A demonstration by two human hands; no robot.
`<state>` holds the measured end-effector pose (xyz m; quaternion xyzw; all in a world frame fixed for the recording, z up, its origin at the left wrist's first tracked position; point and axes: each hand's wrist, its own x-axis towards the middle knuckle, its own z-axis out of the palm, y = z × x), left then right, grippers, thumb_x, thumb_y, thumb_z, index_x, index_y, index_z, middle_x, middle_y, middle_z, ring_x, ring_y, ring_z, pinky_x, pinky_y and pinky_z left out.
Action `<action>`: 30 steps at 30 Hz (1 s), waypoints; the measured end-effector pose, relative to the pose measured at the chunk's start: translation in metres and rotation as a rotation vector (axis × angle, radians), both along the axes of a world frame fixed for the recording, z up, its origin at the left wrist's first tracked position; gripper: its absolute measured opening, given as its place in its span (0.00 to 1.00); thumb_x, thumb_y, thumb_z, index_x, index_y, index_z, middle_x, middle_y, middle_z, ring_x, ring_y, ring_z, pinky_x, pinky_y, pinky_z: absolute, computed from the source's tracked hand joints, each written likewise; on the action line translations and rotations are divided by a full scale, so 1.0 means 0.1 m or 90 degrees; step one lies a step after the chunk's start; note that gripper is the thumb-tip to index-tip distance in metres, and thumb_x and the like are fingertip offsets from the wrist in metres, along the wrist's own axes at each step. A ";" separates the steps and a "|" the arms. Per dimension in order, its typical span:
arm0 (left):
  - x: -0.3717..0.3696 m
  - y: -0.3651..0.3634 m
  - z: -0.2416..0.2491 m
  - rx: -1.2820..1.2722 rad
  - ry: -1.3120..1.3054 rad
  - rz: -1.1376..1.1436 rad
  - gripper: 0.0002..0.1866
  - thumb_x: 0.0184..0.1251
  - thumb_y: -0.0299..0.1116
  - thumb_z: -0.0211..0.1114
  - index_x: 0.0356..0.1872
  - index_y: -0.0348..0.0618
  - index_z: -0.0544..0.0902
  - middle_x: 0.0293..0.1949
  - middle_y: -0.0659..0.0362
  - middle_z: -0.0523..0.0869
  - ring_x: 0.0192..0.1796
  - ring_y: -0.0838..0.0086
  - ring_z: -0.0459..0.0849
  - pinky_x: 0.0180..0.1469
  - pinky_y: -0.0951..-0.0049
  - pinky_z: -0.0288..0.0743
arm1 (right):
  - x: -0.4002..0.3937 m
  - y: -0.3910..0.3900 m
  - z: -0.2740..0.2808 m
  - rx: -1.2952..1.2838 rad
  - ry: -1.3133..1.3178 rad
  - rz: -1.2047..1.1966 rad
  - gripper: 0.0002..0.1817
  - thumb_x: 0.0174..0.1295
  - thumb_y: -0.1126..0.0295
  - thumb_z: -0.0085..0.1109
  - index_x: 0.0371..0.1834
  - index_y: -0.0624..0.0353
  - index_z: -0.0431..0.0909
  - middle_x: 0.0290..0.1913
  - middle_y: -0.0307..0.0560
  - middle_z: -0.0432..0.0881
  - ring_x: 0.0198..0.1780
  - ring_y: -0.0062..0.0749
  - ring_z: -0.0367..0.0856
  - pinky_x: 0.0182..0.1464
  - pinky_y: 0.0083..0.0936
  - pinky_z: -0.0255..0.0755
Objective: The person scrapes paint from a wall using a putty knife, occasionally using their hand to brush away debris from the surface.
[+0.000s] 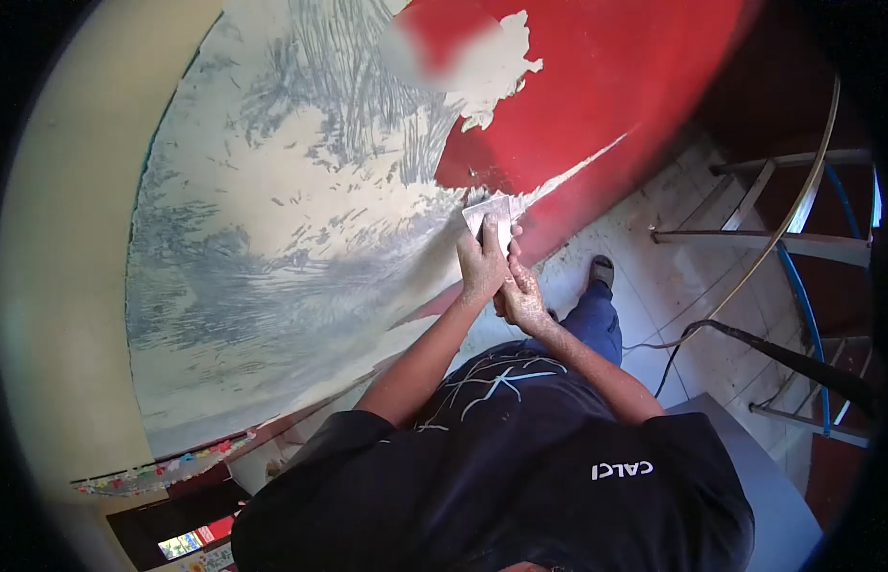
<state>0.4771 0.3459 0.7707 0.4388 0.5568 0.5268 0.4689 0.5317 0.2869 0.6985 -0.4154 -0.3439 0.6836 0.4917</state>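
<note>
A pale, flat scraper-like tool [492,212] is pressed near the wall at the edge between red paint [597,86] and a scraped whitish-grey area [301,200]. My left hand [481,263] is closed on the tool, its thumb or a finger lying along the face. Just below and to the right, my right hand [523,294] is closed too, touching the left hand and the tool's lower part. Both hands carry pale specks. A thin whitish strip [578,172] runs through the red paint, up and right from the tool.
Metal ladder-like frames [764,238] stand at the right, with a blue hose [806,305] and a dark cable [778,357] near them. The tiled floor [654,276] holds a sandalled foot [602,271]. A grey surface [749,458] lies behind my body.
</note>
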 end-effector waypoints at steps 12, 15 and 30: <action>-0.16 -0.05 -0.39 -0.109 0.009 0.001 0.23 0.74 0.42 0.45 0.29 0.32 0.79 0.16 0.58 0.79 0.14 0.79 0.74 0.16 0.78 0.66 | 0.21 -0.11 -0.15 -0.093 0.120 0.201 0.20 0.71 0.53 0.36 0.35 0.58 0.67 0.21 0.44 0.72 0.17 0.30 0.74 0.20 0.23 0.67; -0.16 0.00 -0.41 -0.075 0.038 -0.025 0.23 0.74 0.42 0.46 0.28 0.32 0.81 0.17 0.58 0.81 0.13 0.80 0.74 0.15 0.78 0.66 | 0.12 -0.11 -0.22 -0.064 0.115 0.187 0.23 0.71 0.49 0.33 0.35 0.58 0.67 0.20 0.43 0.73 0.17 0.28 0.73 0.19 0.21 0.63; -0.37 -0.06 -0.39 -0.016 0.199 -0.083 0.16 0.71 0.38 0.53 0.36 0.31 0.78 0.29 0.52 0.85 0.26 0.74 0.82 0.27 0.74 0.75 | 0.15 -0.11 -0.16 -0.054 0.091 0.129 0.19 0.70 0.55 0.38 0.29 0.58 0.68 0.17 0.43 0.71 0.12 0.27 0.68 0.13 0.22 0.61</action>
